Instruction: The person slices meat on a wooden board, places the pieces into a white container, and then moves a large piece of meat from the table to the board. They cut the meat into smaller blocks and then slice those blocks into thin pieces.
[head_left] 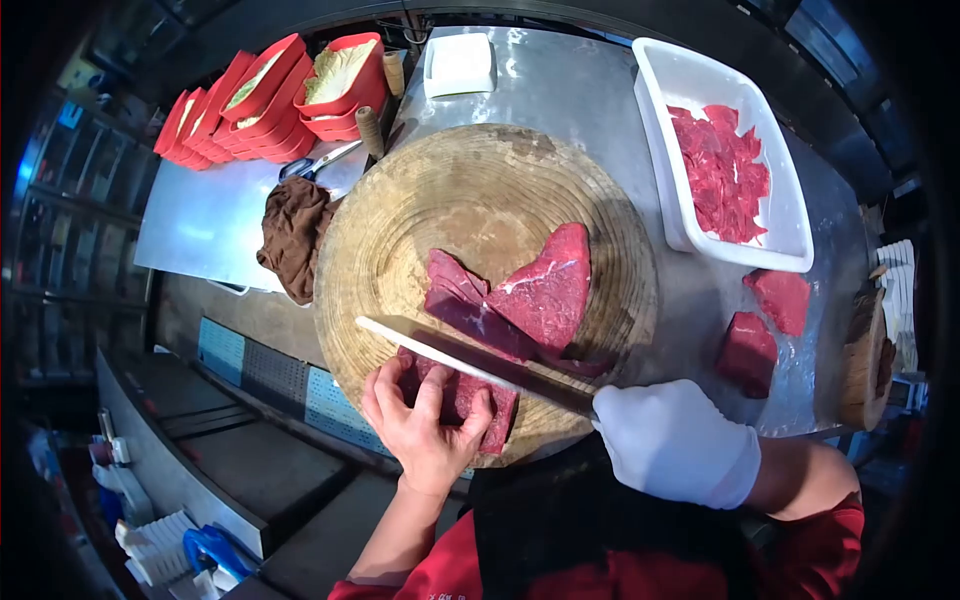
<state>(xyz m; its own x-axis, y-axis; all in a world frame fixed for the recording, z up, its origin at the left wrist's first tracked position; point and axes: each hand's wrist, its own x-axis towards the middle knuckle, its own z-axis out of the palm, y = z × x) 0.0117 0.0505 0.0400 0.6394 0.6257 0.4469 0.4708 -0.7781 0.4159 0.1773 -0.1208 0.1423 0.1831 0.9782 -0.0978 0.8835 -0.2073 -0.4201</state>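
On a round wooden chopping block [400,215], my bare left hand [425,425] presses its fingertips onto a piece of raw red meat [497,425] near the block's front edge. My right hand [680,445], in a white glove, grips a long kitchen knife [480,365]. Its blade points to the left and lies along the far side of that piece, close to my left fingers. Whether the edge is in the meat cannot be made out. Just beyond the blade rests a larger slab of raw meat [545,285] with a V-shaped notch at its top.
A white tub [655,150] with meat slices [722,175] stands at right; two meat chunks [748,355] lie below it. At left are a brown cloth [292,235], scissors [310,168] and red containers [345,100] with leafy vegetables. A small white tray [460,62] sits behind.
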